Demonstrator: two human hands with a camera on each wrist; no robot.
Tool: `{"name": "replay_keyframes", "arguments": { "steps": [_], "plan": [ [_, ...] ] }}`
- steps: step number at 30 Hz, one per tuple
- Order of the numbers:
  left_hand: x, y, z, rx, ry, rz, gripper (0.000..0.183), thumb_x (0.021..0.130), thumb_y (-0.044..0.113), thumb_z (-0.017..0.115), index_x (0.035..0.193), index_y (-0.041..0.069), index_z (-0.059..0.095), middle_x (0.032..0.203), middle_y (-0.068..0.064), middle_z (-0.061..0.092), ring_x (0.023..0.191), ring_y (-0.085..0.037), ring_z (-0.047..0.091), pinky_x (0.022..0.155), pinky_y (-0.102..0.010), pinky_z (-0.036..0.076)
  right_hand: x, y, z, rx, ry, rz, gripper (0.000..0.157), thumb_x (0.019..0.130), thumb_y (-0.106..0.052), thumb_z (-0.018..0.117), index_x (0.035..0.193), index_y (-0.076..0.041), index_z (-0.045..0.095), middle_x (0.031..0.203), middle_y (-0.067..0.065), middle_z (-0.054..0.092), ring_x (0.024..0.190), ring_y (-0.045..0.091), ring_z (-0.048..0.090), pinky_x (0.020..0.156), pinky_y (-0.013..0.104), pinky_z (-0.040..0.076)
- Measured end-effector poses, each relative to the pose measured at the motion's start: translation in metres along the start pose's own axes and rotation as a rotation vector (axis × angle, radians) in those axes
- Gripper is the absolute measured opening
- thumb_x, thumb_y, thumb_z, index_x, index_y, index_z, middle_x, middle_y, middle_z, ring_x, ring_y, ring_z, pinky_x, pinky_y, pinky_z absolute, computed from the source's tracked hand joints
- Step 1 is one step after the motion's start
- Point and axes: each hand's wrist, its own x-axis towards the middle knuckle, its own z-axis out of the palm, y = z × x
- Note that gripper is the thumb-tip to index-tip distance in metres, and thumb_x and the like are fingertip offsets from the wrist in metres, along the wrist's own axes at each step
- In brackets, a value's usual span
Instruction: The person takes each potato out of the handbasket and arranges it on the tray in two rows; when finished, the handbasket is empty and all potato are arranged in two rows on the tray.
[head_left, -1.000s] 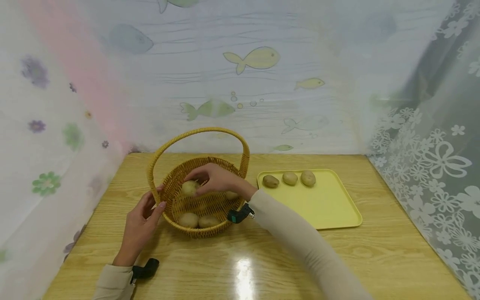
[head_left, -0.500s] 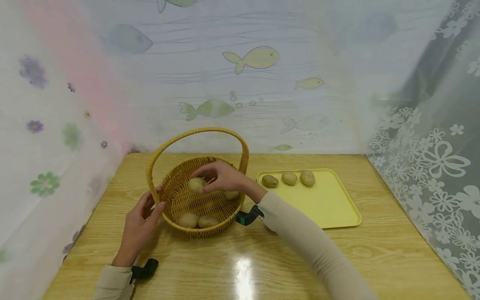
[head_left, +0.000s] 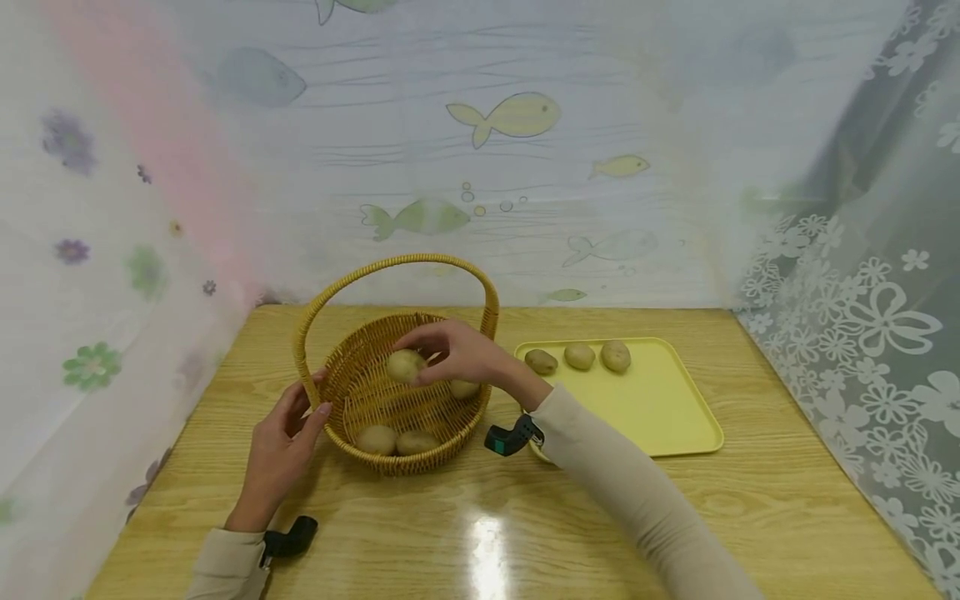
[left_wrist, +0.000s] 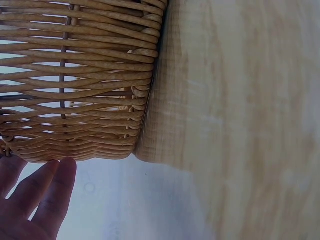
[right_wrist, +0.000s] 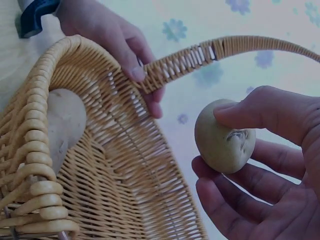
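Note:
A pale potato [head_left: 406, 366] is pinched between the thumb and fingers of my right hand [head_left: 468, 358], above the wicker basket [head_left: 420, 472]. In the right wrist view, that potato [right_wrist: 225, 136] shows a wrinkled dark mark. My left hand [head_left: 279, 450] grips the basket's left rim at the foot of its arched handle [head_left: 397, 262], thumb on the near side. The left wrist view shows its fingers [left_wrist: 55, 200] against the woven wall [left_wrist: 75, 90]. Inside the basket lie two potatoes [head_left: 377, 439] at the front and another potato [head_left: 463, 389] at the right, partly hidden by my right hand.
A yellow tray [head_left: 660, 417] stands right of the basket, with three potatoes [head_left: 580, 357] in a row along its back edge. My right forearm [head_left: 622, 475] crosses over the tray's left front corner. A patterned curtain [head_left: 480, 183] hangs behind the wooden table [head_left: 420, 533].
My right hand has moved to the right with the potato, still above the basket. The left hand keeps its hold on the basket's rim. The tray's potatoes have stayed put.

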Motion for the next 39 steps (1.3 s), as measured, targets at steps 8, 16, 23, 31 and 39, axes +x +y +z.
{"name": "replay_keyframes", "arguments": {
  "steps": [8,16,23,31,39],
  "plan": [
    [0.000,0.000,0.000,-0.005,0.002,0.003,0.048,0.104,0.001,0.063,0.151,0.005,0.054,0.151,-0.013,0.055,0.133,-0.015,0.056,0.096,-0.013,0.050,-0.010,-0.001,-0.002,0.041,0.026,-0.005,0.049,0.090,-0.005,0.083,0.136,-0.002,0.067,0.135,0.008,0.066,0.114,0.024,0.066,0.097,0.045,0.057],
    [0.001,-0.002,0.001,-0.013,-0.002,0.009,0.049,0.104,-0.001,0.063,0.151,0.003,0.053,0.151,-0.015,0.054,0.134,-0.017,0.056,0.096,-0.013,0.050,-0.023,-0.004,-0.007,0.098,0.064,-0.027,0.050,0.088,0.000,0.082,0.135,0.002,0.067,0.135,0.009,0.066,0.115,0.031,0.066,0.095,0.048,0.057],
    [0.001,-0.002,0.000,0.004,0.006,0.003,0.049,0.104,0.000,0.064,0.151,0.006,0.054,0.150,-0.012,0.056,0.133,-0.015,0.056,0.096,-0.012,0.049,-0.034,-0.007,-0.008,0.104,0.094,-0.017,0.049,0.087,0.002,0.081,0.134,0.002,0.067,0.134,0.009,0.066,0.114,0.027,0.067,0.094,0.045,0.059],
    [0.001,-0.002,0.000,-0.001,0.002,-0.001,0.050,0.104,0.001,0.064,0.152,0.007,0.053,0.151,-0.012,0.055,0.132,-0.016,0.057,0.096,-0.013,0.050,-0.046,-0.008,-0.010,0.088,0.126,0.004,0.049,0.085,0.001,0.081,0.133,-0.001,0.068,0.127,0.009,0.069,0.110,0.032,0.068,0.093,0.046,0.059],
    [0.000,0.000,0.000,0.003,0.007,0.013,0.048,0.104,-0.001,0.063,0.151,0.005,0.054,0.150,-0.013,0.055,0.131,-0.013,0.057,0.095,-0.012,0.050,-0.059,-0.009,-0.013,0.100,0.151,0.017,0.052,0.085,-0.002,0.085,0.134,-0.001,0.068,0.128,0.006,0.069,0.108,0.032,0.067,0.091,0.043,0.059]
  ]
}}
